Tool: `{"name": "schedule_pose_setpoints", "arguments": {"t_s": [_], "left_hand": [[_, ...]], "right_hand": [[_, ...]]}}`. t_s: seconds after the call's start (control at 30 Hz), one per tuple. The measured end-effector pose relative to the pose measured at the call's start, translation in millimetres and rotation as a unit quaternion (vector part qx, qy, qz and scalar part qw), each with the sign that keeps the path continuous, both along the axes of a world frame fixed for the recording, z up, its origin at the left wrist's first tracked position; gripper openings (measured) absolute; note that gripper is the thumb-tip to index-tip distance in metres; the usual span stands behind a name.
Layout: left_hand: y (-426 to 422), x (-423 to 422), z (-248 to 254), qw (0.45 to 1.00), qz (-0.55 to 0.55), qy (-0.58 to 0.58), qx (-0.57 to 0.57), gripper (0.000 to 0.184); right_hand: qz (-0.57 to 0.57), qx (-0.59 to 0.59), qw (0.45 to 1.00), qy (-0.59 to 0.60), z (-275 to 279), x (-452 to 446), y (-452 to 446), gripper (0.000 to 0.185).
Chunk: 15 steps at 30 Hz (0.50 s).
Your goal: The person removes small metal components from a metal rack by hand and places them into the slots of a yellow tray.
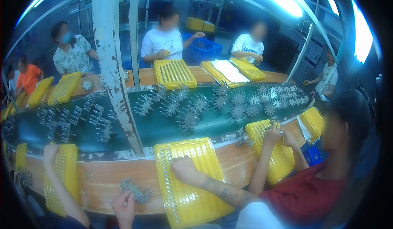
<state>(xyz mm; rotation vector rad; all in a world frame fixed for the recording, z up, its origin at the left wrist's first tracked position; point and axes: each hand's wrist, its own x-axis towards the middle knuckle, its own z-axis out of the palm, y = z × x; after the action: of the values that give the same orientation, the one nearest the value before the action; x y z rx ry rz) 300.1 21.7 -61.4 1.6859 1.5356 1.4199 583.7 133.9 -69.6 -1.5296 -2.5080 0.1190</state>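
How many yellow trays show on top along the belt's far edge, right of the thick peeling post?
3: the left tray; the middle tray, partly under a white sheet; and the right tray. More may be hidden underneath.

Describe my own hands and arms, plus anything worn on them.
Both hands are bare. Your right hand leads to a forearm with dark tattoos and a plain white sleeve. Your left hand shows no glove; its sleeve is out of view.

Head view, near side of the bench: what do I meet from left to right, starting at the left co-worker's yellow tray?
Left co-worker's yellow tray, left hand, middle yellow tray, right co-worker's yellow tray, far-right yellow trays.
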Motion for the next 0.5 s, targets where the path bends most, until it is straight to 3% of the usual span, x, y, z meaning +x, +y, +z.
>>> {"name": "schedule_pose_setpoints", "arguments": {"t_s": [0.13,0.3,0.37,0.5], "left_hand": [[-4,-3,1,1.000,0.021,-0.009,0.006,0.011],[-4,-3,-1,1.000,0.025,-0.002,-0.018,0.012],[-2,-2,-2,1.000,0.011,-0.007,-0.003,0.013],[-7,-10,-5,0.999,0.018,-0.030,-0.004,0.013]], "right_hand": [[0.001,-0.019,1.000,0.002,14,-4,-13,0.008],[0.120,-0.038,0.975,0.185,61,-50,-59,0.022],[0.207,0.049,0.948,0.236,66,-73,-69,0.025],[0.271,0.078,0.939,0.195,58,-84,-67,0.014]]}}
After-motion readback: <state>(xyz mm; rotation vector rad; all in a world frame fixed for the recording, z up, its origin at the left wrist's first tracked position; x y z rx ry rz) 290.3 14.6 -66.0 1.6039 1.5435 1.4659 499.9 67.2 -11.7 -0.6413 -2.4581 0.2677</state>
